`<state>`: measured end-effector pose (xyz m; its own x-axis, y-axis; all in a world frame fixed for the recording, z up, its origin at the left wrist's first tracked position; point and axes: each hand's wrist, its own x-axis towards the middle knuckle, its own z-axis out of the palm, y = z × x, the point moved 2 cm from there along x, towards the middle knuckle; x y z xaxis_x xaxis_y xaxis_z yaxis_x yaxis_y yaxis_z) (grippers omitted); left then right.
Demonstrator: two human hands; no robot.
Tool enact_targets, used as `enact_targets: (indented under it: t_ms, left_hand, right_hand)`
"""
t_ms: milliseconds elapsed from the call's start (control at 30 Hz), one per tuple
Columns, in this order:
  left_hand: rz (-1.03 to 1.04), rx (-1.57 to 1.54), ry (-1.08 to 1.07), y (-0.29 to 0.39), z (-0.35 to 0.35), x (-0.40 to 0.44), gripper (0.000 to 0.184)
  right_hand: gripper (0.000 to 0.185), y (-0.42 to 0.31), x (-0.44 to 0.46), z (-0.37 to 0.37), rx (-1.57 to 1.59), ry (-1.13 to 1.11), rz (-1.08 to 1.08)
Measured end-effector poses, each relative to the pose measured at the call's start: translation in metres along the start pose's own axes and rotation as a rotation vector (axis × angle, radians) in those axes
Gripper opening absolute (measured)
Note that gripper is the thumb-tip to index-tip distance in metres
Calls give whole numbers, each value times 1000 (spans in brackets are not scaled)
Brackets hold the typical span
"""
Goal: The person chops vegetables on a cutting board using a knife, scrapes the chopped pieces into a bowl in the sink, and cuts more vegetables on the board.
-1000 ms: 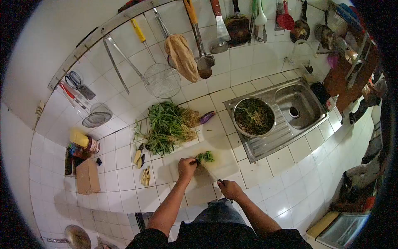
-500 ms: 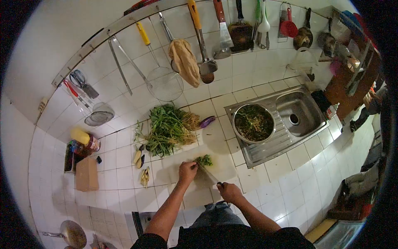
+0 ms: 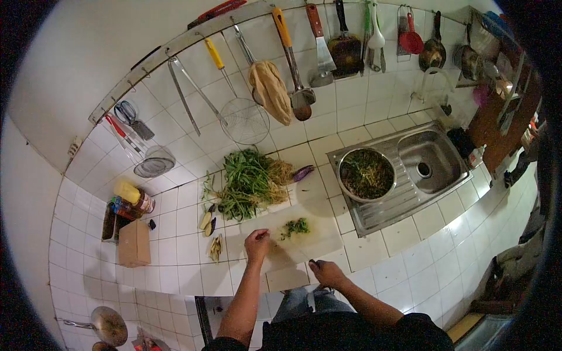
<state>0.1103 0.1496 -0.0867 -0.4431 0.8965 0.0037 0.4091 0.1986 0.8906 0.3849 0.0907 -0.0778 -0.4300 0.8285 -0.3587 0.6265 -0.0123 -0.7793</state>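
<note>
My left hand [image 3: 257, 244] is closed over the left part of the white cutting board [image 3: 325, 225]; what its pinched fingers hold, if anything, is too small to make out. My right hand [image 3: 328, 274] is wrapped round the dark handle of a knife at the board's front edge. The blade is hard to make out against the board. Chopped greens [image 3: 295, 228] lie on the board to the right of my left hand. Behind the board lies a large bunch of leafy greens [image 3: 243, 184] with roots, beside a purple eggplant piece [image 3: 303, 173].
A steel bowl of chopped greens [image 3: 367, 175] stands on the drainboard left of the sink basin [image 3: 430, 158]. Eggplant pieces [image 3: 207, 221] and pale strips [image 3: 216, 248] lie left of the board. A cardboard box [image 3: 134, 244] stands farther left. Utensils hang along the wall.
My left hand has drawn back slightly left from the chopped greens, which now lie apart from it. The knife blade no longer shows clearly beside them. The whole view has shifted slightly.
</note>
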Motion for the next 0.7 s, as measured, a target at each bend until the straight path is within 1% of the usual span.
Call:
enact_targets:
  t_ms: [33, 67, 100, 167, 233, 300, 333, 367, 433, 467, 500, 567, 600, 633, 700]
  left_hand:
    - [-41, 31, 47, -5, -8, -3, 17]
    - [-24, 86, 60, -23, -14, -5, 17]
    - [-25, 88, 60, -29, -18, -11, 17]
    - [-52, 94, 48, -39, -27, -22, 17]
    - [-7, 94, 10, -45, -38, -30, 19]
    - [-13, 285, 68, -40, -44, -40, 18]
    - [52, 316, 39, -44, -50, -40, 23]
    - [51, 311, 22, -46, -54, -43, 23]
    - [259, 490, 128, -44, -60, -45, 33]
    - [195, 540, 129, -46, -62, -45, 47]
    - [187, 532, 122, -46, -62, -47, 47]
    - [96, 586, 153, -47, -64, -46, 55]
    - [98, 589, 143, -53, -65, -45, 58]
    - [98, 579, 147, -51, -65, -42, 58]
    - [-5, 661, 104, -52, -64, -36, 59]
  right_hand:
    - [61, 1, 3, 7, -2, 1, -1]
    - [62, 2, 8, 16, -27, -31, -6]
    - [62, 0, 11, 23, -51, -64, -9]
    - [61, -11, 11, 21, -35, -62, 3]
    - [59, -11, 14, 20, -114, -21, 49]
    - [58, -9, 20, 11, -110, 32, 89]
    - [56, -7, 19, 9, -113, 75, 125]
    - [56, -5, 17, 11, -112, 80, 141]
    - [55, -14, 17, 11, -67, 35, 77]
    - [54, -20, 11, 12, -81, 49, -6]
    - [54, -28, 7, 10, -88, 46, 5]
    - [54, -42, 5, 10, -119, 15, -88]
    - [53, -25, 16, 21, -123, -45, 102]
    - [53, -22, 19, 21, -133, -42, 101]
    - [53, -16, 23, 14, -144, 14, 108]
